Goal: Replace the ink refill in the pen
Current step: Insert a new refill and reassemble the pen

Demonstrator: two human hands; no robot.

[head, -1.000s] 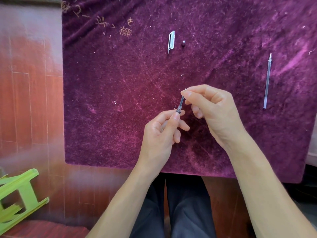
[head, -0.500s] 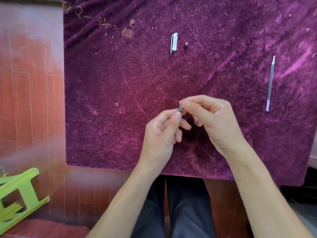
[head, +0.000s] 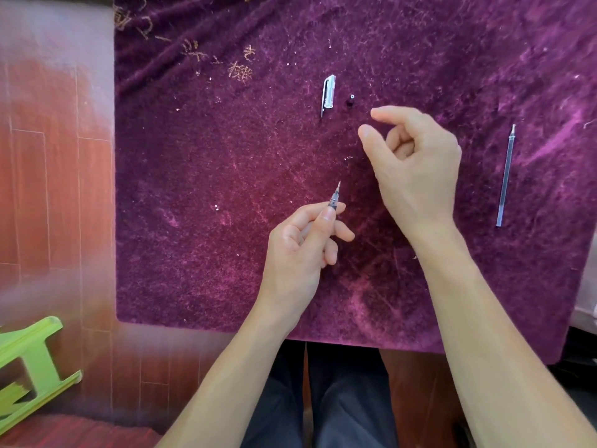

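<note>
The pen sits in the left hand, pinched near its front end between the thumb and the first finger, with the other fingers curled loosely below. Only the short front part shows beyond the pinch: a dark grip section and a thin metal tip that points up and slightly right, away from the person. The rest of the barrel runs back into the palm and is mostly hidden, so how much of it there is cannot be told.

Up and to the right of that pinch, well clear of the pen tip, the right hand hangs over the cloth with nothing in it. Its thumb and first finger are parted and point left, and the remaining fingers are bent in toward the palm.

Beyond the right hand's fingertips, farther from the person than the grip, lie two small parts on the cloth: a clear pen cap with a clip, lying roughly lengthwise, and just to its right a tiny dark end plug. They are near each other but not touching.

Far to the right of the grip, past the right wrist, a thin clear refill lies alone on the cloth, its metal tip pointing away from the person.

All of this rests on a purple velvet cloth. To the left is reddish wooden floor, with a green plastic stool at the lower left corner.
</note>
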